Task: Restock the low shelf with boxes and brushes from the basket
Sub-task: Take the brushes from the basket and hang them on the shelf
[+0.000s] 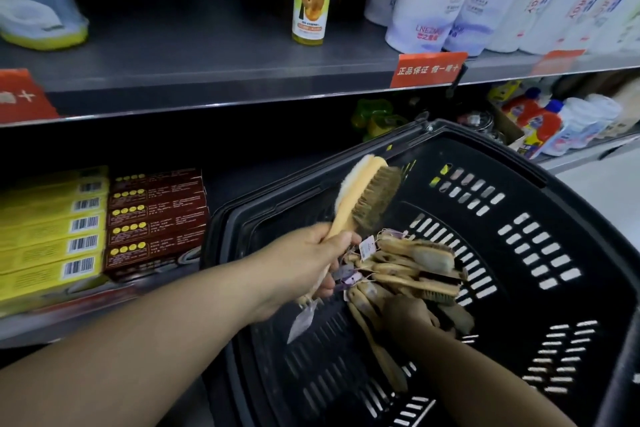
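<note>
left hand [304,265] grips a pale wooden bristle brush [360,198] by its handle; right hand [408,314] clutches the tagged brush pile [412,270] in the black plastic basket [519,184]. tangled tag strings could drag extras out.

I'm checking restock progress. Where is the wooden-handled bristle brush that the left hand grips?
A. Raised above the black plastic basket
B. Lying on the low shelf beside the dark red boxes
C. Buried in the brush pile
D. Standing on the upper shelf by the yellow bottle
A: the left hand holds the wooden-handled bristle brush by its handle, raised over the black plastic basket, not yet on the shelf.
</note>
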Tool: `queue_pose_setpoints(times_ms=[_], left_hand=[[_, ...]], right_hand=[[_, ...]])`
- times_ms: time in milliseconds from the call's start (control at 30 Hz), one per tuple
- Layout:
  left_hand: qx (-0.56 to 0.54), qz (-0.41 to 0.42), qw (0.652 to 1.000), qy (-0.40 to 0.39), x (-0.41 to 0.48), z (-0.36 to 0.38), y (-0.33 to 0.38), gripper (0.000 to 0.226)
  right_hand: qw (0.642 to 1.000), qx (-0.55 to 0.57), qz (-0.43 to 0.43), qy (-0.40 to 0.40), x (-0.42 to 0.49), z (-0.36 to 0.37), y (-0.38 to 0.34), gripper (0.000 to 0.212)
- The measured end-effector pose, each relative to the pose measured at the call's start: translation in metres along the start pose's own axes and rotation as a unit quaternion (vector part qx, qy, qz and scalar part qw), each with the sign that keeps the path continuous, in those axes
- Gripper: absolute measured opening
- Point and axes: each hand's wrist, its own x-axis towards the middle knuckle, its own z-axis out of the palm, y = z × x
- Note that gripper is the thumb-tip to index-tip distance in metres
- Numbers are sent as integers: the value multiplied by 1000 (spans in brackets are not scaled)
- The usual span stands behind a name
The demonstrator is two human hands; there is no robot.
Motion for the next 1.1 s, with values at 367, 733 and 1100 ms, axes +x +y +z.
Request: queue_pose_setpoints(times_ms=[367,733,1100], left_hand=[[-42,4,999,-2,3,0,2,16],[-44,-11,994,-101,-7,5,6,19],[22,29,998,47,-7,3,5,25]], right_hand=[[934,320,-155,3,-102,-102,87,34],[716,626,-279,134,-170,-142,89,38],[682,694,-230,15,-102,-105,57,79]])
